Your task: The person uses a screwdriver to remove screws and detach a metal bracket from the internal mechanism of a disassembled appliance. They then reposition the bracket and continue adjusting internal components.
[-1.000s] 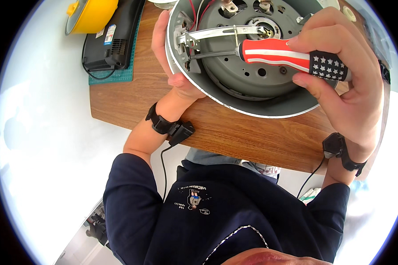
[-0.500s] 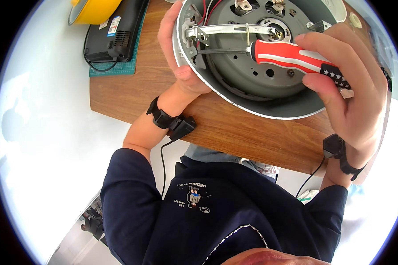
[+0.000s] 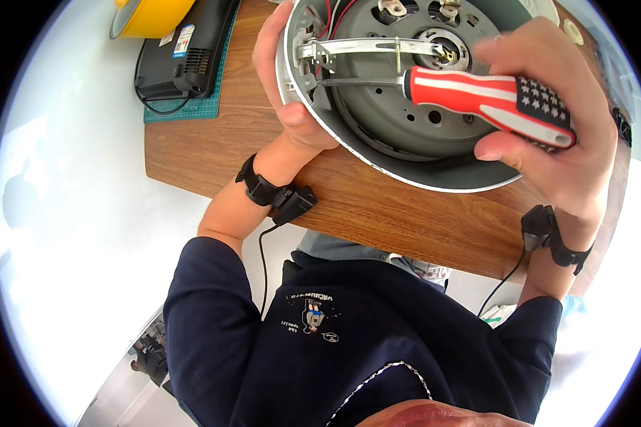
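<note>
Red screwdriver [image 3: 452, 92] with white stripes and stars

A red-handled screwdriver [image 3: 463, 95] points left across an open, round grey housing [image 3: 434, 168].

viewing through left head-worn fisheye | looking steeply down from wearer's head | facing dark shirt [image 3: 377, 313] in lower frame, wooden tabletop [image 3: 377, 206] beyond | sitting near, cropping round grey housing [image 3: 394, 107] at top edge | bending straight edges toward black rim
</note>
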`<state>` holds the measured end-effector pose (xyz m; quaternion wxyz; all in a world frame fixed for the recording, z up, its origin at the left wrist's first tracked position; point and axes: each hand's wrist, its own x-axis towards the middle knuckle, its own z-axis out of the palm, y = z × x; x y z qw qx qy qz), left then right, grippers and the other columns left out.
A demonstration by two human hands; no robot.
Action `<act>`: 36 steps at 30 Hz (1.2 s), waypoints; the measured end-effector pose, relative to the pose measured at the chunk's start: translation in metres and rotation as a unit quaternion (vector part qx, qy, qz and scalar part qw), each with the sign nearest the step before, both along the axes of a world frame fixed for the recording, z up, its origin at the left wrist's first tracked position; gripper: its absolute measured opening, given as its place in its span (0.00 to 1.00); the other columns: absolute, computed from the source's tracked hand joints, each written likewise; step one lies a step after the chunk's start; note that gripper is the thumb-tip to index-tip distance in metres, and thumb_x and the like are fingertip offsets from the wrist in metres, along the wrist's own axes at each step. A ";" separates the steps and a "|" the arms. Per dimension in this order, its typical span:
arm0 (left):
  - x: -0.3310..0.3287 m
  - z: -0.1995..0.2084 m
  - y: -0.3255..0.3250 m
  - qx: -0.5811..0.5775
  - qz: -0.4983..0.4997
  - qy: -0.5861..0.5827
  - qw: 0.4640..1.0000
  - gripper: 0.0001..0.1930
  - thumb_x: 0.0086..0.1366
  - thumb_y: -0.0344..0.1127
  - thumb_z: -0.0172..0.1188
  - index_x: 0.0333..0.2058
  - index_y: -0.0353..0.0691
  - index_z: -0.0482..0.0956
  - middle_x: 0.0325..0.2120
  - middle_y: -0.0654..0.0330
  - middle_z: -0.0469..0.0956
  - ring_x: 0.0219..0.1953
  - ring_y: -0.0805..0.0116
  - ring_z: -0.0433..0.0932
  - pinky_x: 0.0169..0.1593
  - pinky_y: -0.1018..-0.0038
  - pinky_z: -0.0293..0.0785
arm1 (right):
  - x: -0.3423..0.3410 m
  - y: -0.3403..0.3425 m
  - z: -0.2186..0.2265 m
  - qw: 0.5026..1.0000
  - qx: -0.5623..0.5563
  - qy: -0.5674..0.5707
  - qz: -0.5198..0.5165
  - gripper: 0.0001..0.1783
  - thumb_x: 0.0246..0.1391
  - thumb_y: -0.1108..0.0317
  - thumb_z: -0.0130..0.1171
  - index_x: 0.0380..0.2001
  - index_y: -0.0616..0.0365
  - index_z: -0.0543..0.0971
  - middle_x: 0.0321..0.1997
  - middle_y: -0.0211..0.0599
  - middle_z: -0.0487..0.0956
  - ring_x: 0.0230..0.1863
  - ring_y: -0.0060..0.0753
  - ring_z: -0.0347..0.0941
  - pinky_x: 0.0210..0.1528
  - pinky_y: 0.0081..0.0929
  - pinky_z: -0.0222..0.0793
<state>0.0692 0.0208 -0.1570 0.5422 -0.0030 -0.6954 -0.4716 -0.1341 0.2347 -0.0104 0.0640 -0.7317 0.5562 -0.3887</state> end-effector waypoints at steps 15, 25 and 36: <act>-0.001 0.021 0.027 0.140 -0.006 -0.035 0.990 0.65 0.54 0.85 0.50 0.73 0.35 0.47 0.71 0.48 0.59 0.70 0.54 0.64 0.73 0.54 0.62 | -0.004 0.008 -0.005 0.999 -0.007 -0.037 0.009 0.37 0.38 0.59 0.80 0.52 0.61 0.78 0.42 0.37 0.80 0.42 0.30 0.78 0.49 0.22 0.72; 0.003 0.022 0.022 0.141 0.001 -0.047 0.989 0.65 0.54 0.84 0.52 0.73 0.34 0.48 0.71 0.48 0.59 0.70 0.54 0.65 0.73 0.55 0.62 | -0.004 0.014 -0.010 0.999 0.005 -0.001 -0.041 0.32 0.57 0.60 0.69 0.60 0.63 0.74 0.53 0.46 0.80 0.51 0.32 0.79 0.52 0.25 0.73; -0.002 0.015 0.021 0.150 0.000 -0.003 0.989 0.66 0.54 0.85 0.53 0.72 0.31 0.49 0.70 0.45 0.61 0.70 0.52 0.65 0.73 0.53 0.62 | 0.000 0.014 -0.009 0.997 0.017 -0.034 -0.069 0.32 0.56 0.62 0.70 0.60 0.64 0.74 0.54 0.47 0.80 0.52 0.33 0.78 0.53 0.25 0.73</act>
